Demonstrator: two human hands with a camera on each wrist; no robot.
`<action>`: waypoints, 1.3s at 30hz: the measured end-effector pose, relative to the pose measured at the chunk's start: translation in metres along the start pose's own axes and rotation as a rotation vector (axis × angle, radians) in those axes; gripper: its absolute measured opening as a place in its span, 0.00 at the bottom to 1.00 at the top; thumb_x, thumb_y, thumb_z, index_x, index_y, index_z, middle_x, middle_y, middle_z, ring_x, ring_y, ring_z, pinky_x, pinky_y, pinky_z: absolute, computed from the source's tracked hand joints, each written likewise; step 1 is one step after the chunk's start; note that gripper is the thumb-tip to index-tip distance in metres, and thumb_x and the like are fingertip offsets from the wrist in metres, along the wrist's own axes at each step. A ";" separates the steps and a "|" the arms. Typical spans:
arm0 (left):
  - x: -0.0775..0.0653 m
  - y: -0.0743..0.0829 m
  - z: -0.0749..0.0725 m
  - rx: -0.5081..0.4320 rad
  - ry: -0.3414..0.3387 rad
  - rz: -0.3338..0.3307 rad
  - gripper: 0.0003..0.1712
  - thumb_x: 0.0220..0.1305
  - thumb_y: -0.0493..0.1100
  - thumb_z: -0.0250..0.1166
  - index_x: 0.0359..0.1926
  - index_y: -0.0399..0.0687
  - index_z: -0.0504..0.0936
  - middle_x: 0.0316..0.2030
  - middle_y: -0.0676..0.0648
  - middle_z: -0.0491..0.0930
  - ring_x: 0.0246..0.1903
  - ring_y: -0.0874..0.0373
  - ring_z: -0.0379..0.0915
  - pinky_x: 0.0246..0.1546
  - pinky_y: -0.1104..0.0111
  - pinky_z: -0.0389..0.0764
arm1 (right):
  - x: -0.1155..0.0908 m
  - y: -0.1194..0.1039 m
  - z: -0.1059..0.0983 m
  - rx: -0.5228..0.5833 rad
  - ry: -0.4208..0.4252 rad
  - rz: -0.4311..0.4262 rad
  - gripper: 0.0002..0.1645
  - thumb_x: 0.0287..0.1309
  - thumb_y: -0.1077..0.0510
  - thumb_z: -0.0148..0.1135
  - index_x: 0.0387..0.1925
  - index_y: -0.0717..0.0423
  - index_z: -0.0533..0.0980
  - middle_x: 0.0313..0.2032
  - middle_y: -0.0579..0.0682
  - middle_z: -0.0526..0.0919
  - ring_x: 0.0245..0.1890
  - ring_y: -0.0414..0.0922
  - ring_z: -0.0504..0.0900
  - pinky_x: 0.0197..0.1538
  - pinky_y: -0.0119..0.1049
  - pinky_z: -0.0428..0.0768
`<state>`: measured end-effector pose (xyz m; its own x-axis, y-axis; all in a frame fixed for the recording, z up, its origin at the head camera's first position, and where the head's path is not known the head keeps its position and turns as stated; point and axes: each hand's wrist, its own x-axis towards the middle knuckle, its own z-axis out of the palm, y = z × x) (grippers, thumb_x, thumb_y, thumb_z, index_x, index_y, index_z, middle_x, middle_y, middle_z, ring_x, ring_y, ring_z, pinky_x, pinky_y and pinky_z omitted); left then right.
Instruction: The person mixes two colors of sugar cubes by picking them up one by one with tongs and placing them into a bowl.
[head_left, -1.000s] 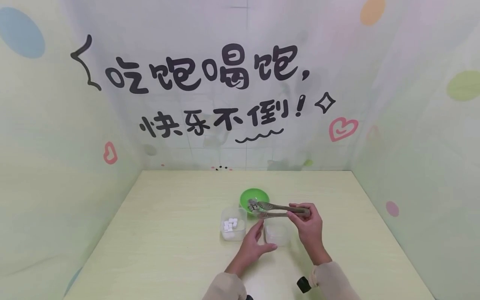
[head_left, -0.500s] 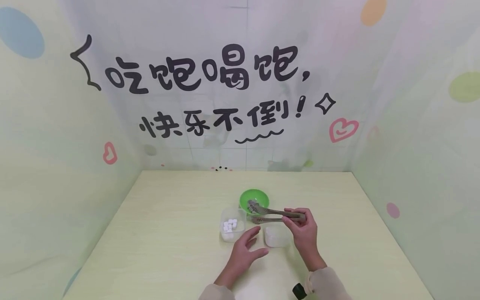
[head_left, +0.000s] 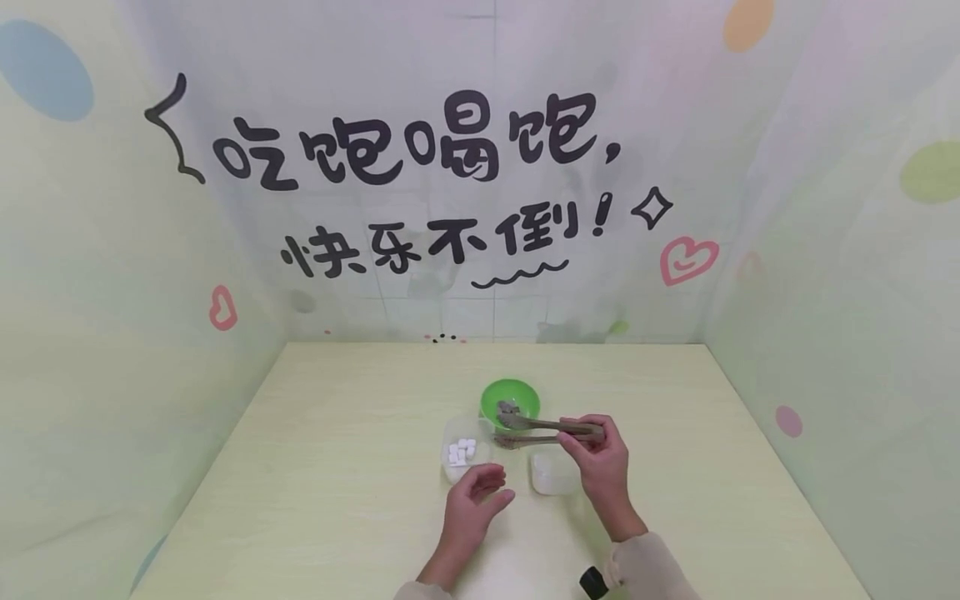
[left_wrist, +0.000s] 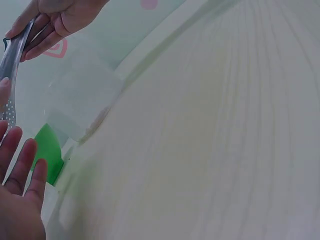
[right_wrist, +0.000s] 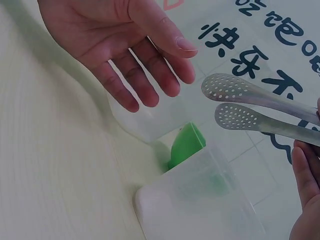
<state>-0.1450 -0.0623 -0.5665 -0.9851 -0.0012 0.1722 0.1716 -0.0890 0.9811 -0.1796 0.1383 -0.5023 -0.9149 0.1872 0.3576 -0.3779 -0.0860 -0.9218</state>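
Observation:
My right hand (head_left: 603, 462) holds a pair of metal tongs (head_left: 540, 423) by the handle end. In the right wrist view the perforated tips of the tongs (right_wrist: 272, 98) stand a little apart, with nothing visible between them. From the head view, they reach over the near rim of a green bowl (head_left: 525, 392), which contains several greyish lumps (head_left: 507, 407). Relaxed and holding nothing, my left hand (head_left: 467, 512) hovers at the near side of a clear plastic container (head_left: 480, 458) with several white cubes (head_left: 462, 451) in it.
Another clear plastic container (head_left: 553, 473) stands right of the first, partly below the tongs. Everything is on a pale wooden table (head_left: 337, 467). Printed cloth walls (head_left: 375, 317) enclose its back and sides.
My left hand has drawn back toward me and to the left, away from the right container. My right hand and the tongs have shifted slightly left and nearer to me.

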 end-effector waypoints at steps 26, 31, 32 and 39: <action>0.000 0.012 -0.029 0.103 0.429 0.057 0.20 0.48 0.29 0.74 0.38 0.30 0.73 0.32 0.36 0.75 0.31 0.59 0.71 0.33 0.76 0.77 | 0.000 -0.004 0.026 -0.028 -0.077 -0.036 0.20 0.48 0.75 0.69 0.46 0.74 0.76 0.41 0.69 0.83 0.36 0.40 0.84 0.38 0.29 0.83; -0.001 0.033 -0.033 0.136 0.413 0.026 0.23 0.49 0.29 0.74 0.42 0.27 0.71 0.34 0.32 0.73 0.31 0.54 0.70 0.32 0.75 0.76 | -0.002 -0.018 0.032 -0.074 -0.108 -0.025 0.18 0.49 0.74 0.69 0.44 0.75 0.76 0.41 0.69 0.83 0.34 0.41 0.83 0.36 0.30 0.83; -0.001 0.034 -0.034 0.145 0.409 0.020 0.24 0.49 0.29 0.74 0.43 0.27 0.70 0.35 0.31 0.73 0.32 0.54 0.70 0.32 0.75 0.75 | -0.002 -0.019 0.033 -0.079 -0.110 -0.015 0.18 0.50 0.74 0.69 0.44 0.74 0.76 0.40 0.68 0.83 0.34 0.41 0.83 0.36 0.30 0.83; 0.010 0.016 -0.047 0.199 0.392 -0.008 0.30 0.49 0.34 0.76 0.50 0.34 0.69 0.41 0.34 0.72 0.33 0.52 0.69 0.32 0.74 0.74 | -0.002 -0.021 0.040 -0.127 -0.134 0.034 0.16 0.51 0.71 0.70 0.43 0.71 0.77 0.40 0.64 0.84 0.33 0.40 0.83 0.37 0.31 0.84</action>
<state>-0.1524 -0.1109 -0.5531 -0.9107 -0.3824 0.1559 0.1256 0.1031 0.9867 -0.1753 0.1007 -0.4784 -0.9407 0.0534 0.3350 -0.3335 0.0360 -0.9421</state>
